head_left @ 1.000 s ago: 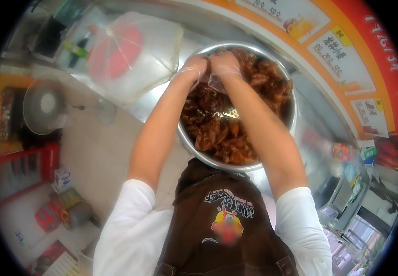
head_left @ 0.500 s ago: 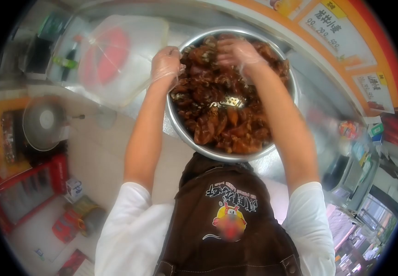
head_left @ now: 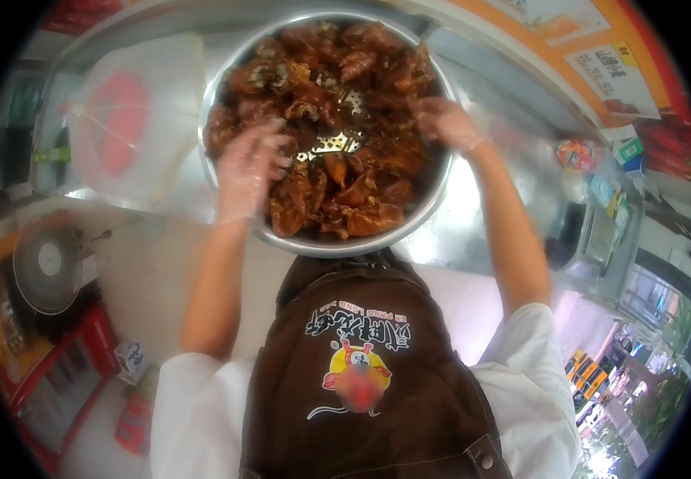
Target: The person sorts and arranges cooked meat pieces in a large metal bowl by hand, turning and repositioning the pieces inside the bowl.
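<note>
A round metal basin (head_left: 435,199) is full of glossy, dark brown cooked meat pieces (head_left: 361,211). Between the pieces, a shiny perforated metal bottom (head_left: 331,144) shows in the middle. My left hand (head_left: 248,172), in a thin clear plastic glove, reaches over the basin's left rim. Its fingers are apart, close to the meat on that side, with nothing visible in them. At the right side of the basin is my right hand (head_left: 448,125), also gloved. Its fingertips point in at the meat and are blurred, so their grip is unclear.
The basin stands on a metal counter (head_left: 461,215). Left of it lies a translucent plastic sheet or bag (head_left: 178,120) with a red patch beneath. A lidded pan (head_left: 48,259) is at far left, above a red-framed cabinet (head_left: 62,391). Price signs (head_left: 613,76) line the upper right.
The view has shifted, so the basin appears further left and higher. My right hand has gone from the far meat to the right side; my left has come nearer along the left rim.
</note>
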`<move>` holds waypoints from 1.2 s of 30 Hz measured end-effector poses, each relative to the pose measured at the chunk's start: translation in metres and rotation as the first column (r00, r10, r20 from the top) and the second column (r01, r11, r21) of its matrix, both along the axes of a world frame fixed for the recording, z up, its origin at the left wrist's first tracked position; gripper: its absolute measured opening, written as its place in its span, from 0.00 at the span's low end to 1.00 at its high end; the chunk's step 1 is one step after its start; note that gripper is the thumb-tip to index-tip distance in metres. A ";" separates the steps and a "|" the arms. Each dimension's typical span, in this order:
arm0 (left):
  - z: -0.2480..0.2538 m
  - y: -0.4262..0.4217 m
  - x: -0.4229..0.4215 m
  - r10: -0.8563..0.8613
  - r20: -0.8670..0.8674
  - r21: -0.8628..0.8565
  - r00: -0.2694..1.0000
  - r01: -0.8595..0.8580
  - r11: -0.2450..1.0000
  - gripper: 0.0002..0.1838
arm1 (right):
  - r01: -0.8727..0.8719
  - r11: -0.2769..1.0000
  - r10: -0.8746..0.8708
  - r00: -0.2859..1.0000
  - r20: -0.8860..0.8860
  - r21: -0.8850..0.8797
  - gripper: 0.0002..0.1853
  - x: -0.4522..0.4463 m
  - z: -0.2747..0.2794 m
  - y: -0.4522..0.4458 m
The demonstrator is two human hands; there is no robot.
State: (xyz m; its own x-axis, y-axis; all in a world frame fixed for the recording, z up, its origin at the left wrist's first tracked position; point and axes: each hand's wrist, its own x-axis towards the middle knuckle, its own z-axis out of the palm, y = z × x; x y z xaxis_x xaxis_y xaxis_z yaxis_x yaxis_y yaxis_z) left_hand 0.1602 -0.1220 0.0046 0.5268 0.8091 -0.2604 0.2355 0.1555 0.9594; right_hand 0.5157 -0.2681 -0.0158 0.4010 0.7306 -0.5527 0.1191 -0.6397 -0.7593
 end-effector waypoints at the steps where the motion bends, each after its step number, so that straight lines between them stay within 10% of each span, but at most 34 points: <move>1: -0.003 -0.015 0.010 -0.050 -0.029 -0.029 0.998 0.049 0.998 0.16 | -0.068 0.997 0.070 0.994 0.085 -0.032 0.20 -0.002 -0.011 -0.008; 3: -0.009 -0.037 0.032 -0.141 -0.071 -0.125 0.987 0.132 0.983 0.16 | -0.192 0.981 0.188 0.940 0.284 -0.012 0.21 -0.004 -0.050 -0.022; 6: -0.078 -0.048 0.056 -0.305 -0.212 0.302 0.929 0.359 0.883 0.14 | -0.176 0.983 0.183 0.893 0.412 -0.055 0.21 -0.035 -0.059 -0.027; 10: -0.067 -0.057 0.087 -0.274 -0.386 0.320 0.881 0.406 0.856 0.14 | -0.253 0.913 0.383 0.802 0.459 -0.321 0.29 -0.069 -0.060 -0.015; 16: -0.062 -0.054 0.081 -0.215 -0.269 0.217 0.939 0.276 0.936 0.15 | -0.176 0.928 0.322 0.821 0.470 -0.329 0.26 -0.110 -0.079 0.013; 22: -0.044 -0.051 0.051 -0.073 -0.046 -0.001 0.996 0.073 0.997 0.16 | -0.210 0.965 0.102 0.854 0.511 0.158 0.31 -0.104 -0.078 -0.003; 30: -0.046 -0.055 0.026 -0.008 -0.016 0.005 1.000 0.008 1.000 0.15 | -0.304 0.948 0.183 0.753 0.632 0.088 0.24 -0.058 -0.085 -0.013; 36: -0.047 -0.061 0.032 -0.043 -0.060 0.021 0.997 0.044 0.999 0.13 | -0.385 0.853 0.522 0.606 0.601 -0.352 0.20 -0.103 -0.091 0.036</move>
